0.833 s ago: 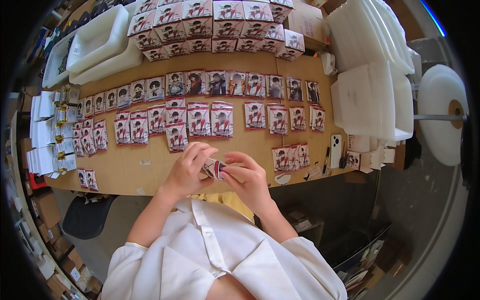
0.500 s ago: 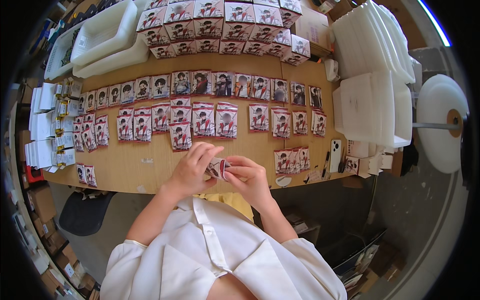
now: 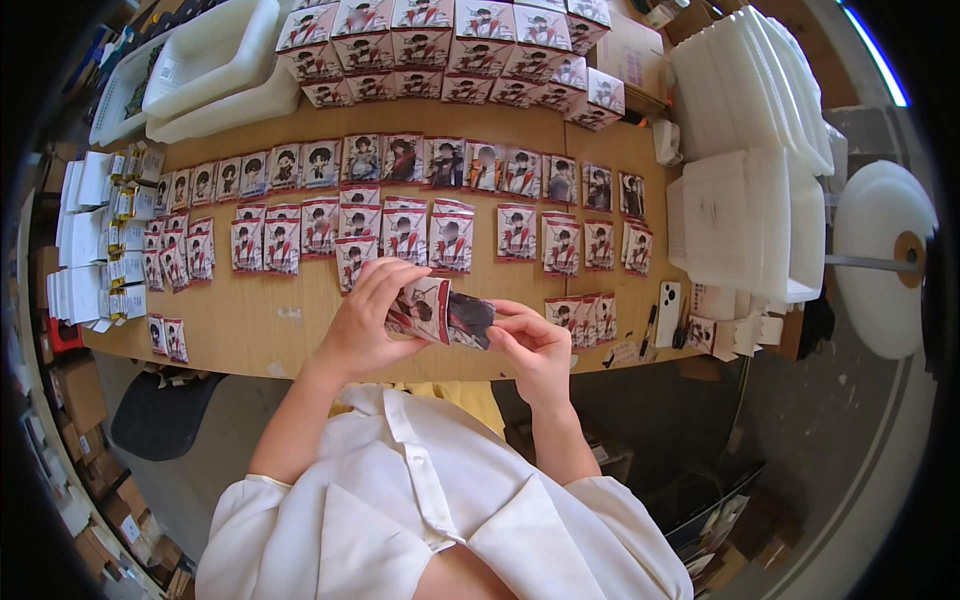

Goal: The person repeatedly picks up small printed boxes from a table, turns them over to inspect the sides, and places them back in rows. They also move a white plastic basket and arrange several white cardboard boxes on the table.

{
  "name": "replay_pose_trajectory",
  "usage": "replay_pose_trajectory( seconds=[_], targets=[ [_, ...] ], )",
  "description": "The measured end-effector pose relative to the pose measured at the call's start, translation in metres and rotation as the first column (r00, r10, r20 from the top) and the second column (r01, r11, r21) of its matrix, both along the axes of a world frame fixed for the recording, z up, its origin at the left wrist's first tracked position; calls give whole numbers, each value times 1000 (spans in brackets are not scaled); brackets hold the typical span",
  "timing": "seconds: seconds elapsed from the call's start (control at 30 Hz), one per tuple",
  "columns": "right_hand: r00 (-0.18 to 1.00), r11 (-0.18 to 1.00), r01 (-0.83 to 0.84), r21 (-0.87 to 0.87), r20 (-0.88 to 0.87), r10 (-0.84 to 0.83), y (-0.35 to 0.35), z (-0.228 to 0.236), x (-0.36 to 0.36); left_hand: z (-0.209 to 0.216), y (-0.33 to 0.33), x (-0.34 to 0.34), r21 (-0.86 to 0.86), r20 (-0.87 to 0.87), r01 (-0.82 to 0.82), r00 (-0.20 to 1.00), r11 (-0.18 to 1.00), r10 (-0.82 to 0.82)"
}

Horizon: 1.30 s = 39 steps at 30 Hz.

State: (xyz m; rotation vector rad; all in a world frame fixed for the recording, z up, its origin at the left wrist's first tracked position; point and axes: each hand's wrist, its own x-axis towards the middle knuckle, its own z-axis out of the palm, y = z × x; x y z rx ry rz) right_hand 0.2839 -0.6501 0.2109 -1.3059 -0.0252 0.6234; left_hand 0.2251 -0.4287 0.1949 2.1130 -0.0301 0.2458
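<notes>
My left hand (image 3: 368,325) is closed around a red-and-white printed packet (image 3: 424,309), held just above the table's near edge. A dark picture card (image 3: 469,319) sticks out of the packet's right end. My right hand (image 3: 536,350) pinches the far end of that card between thumb and fingers. The card's other end is hidden inside the packet. Just beyond my left hand lies a similar packet (image 3: 356,258), its lower part covered by my fingers. More such packets (image 3: 404,234) lie in small overlapping piles, and behind them runs a row of picture cards (image 3: 403,160).
Stacked printed boxes (image 3: 420,48) stand at the table's back. White tubs (image 3: 215,65) are at the far left, with white bins (image 3: 745,215) on the right. White card stacks (image 3: 85,240) line the left edge. A phone (image 3: 669,308) and a pen (image 3: 649,325) lie right.
My right hand has moved right, drawing the dark card partly out of the packet. The packet has risen slightly away from me with my left hand and shows more of its front.
</notes>
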Motion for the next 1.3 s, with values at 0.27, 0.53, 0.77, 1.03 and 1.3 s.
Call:
replay_pose_trajectory(
  seconds=[0.27,0.53,0.77,1.03,1.3],
  targets=[
    [964,972,111,207,-259,-55,-13,-8,-8,35,20,5,250,3,96,995,963,-100],
    [959,974,41,222,-283,24,-10,-1,-14,45,33,7,322,-77,199,980,926,-184],
    [958,973,-8,231,-276,74,-12,-5,-17,41,29,2,331,-160,226,970,916,-182],
    [959,972,5,235,-276,62,-18,-9,-25,34,20,7,252,-220,281,949,926,-228],
    [962,965,72,252,-272,-1,-26,-11,-30,35,17,19,243,-192,319,942,916,-276]
  ],
)
